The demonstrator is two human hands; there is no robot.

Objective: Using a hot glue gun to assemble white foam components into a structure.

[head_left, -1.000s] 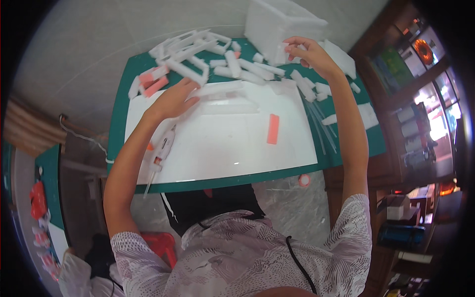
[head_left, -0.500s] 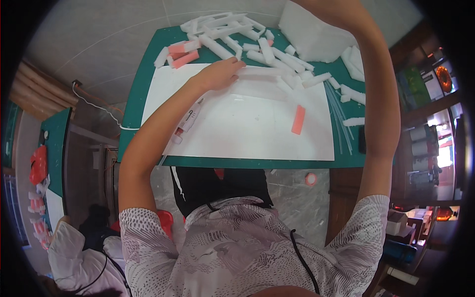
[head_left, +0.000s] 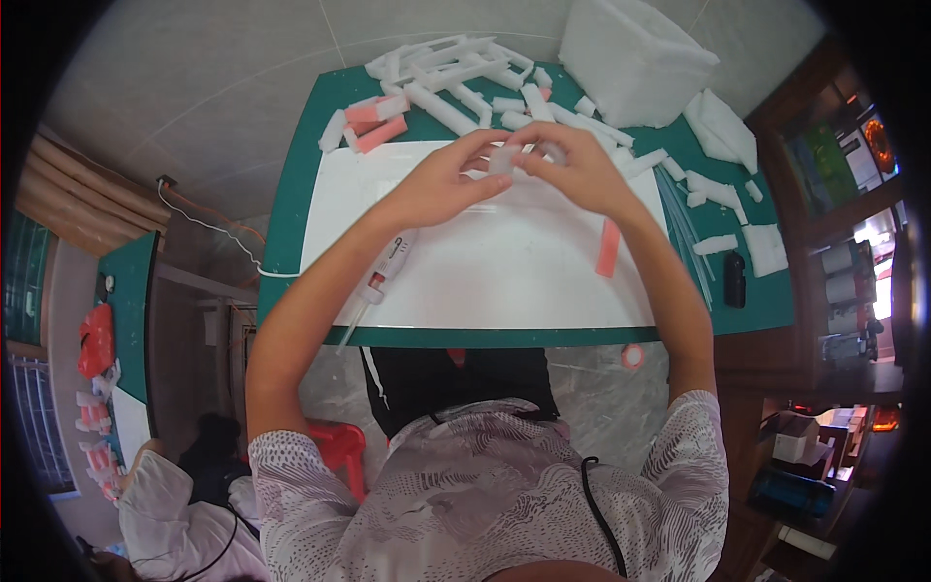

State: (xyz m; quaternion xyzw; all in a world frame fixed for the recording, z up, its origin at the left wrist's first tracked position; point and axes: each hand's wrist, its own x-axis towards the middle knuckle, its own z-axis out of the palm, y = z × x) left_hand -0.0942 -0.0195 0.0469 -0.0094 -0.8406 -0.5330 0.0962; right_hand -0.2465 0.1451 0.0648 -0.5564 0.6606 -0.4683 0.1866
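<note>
Above the far part of a white board [head_left: 485, 281], my left hand [head_left: 448, 182] and my right hand [head_left: 579, 173] meet. Their fingers curl round a small white foam piece [head_left: 501, 160], partly hidden by the fingertips. Another bit of white shows under my right fingers, too covered to make out. Beside my left forearm a white glue gun [head_left: 390, 264] lies on the board with a clear stick at its near end. A flat pink foam strip [head_left: 608, 248] rests next to my right forearm.
Loose white foam strips [head_left: 436, 105] and several pink-and-white blocks [head_left: 376, 122] pile up at the far edge of the green table [head_left: 291, 233]. A big white foam block [head_left: 630, 63] stands far right. Clear sticks [head_left: 684, 218] and a black object [head_left: 735, 281] lie right. Another person [head_left: 175, 504] is lower left.
My right hand has come down from the big foam block at the far right to meet my left hand. Both hands now hold the small foam piece. The view has shifted slightly.
</note>
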